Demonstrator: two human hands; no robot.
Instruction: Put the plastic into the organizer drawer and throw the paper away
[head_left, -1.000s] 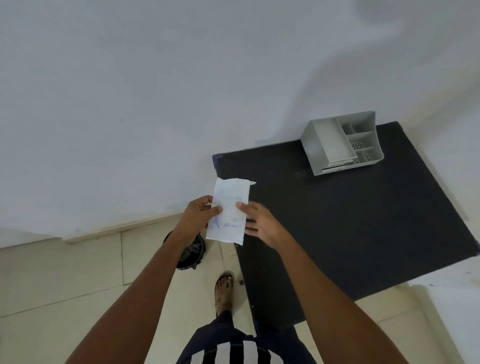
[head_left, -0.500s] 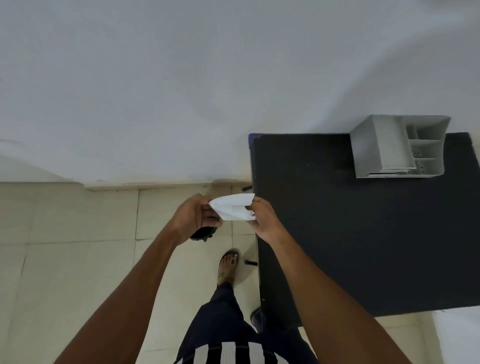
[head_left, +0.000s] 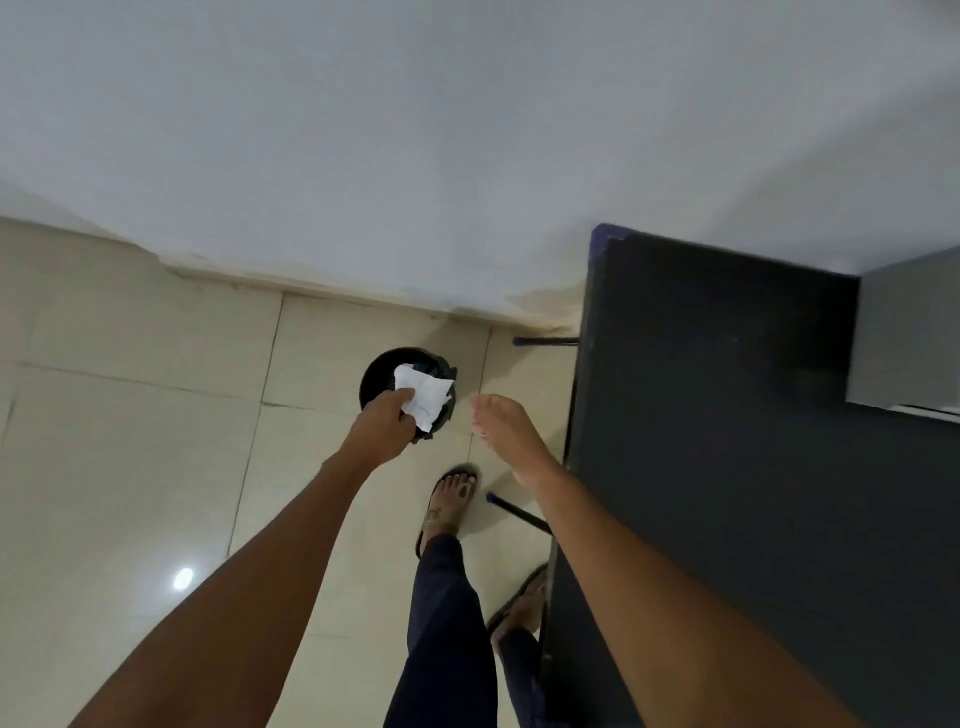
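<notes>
The person's left hand (head_left: 382, 428) pinches a crumpled white paper (head_left: 423, 396) between thumb and fingers and holds it directly over the mouth of a small black bin (head_left: 375, 376) that stands on the tiled floor (head_left: 130, 441) near the wall; the paper is not yet released, so the throwing-away step looks to be at its very last beat, with only the letting-go left; some dark and bluish contents show inside the bin behind the paper, though what they are cannot be told; the right hand (head_left: 506, 428) hangs empty beside the bin, just off the edge of the black table (head_left: 727, 467), its fingers loosely extended and close together, gripping nothing; at the far right edge a grey organizer (head_left: 906, 343) sits on the table, cut off by the frame, so its drawer and compartments are out of sight; no plastic shows anywhere in this view, and whether it already lies in the drawer cannot be judged from here; by the look of things the paper half is nearly finished, while the plastic half stays unconfirmed
</notes>
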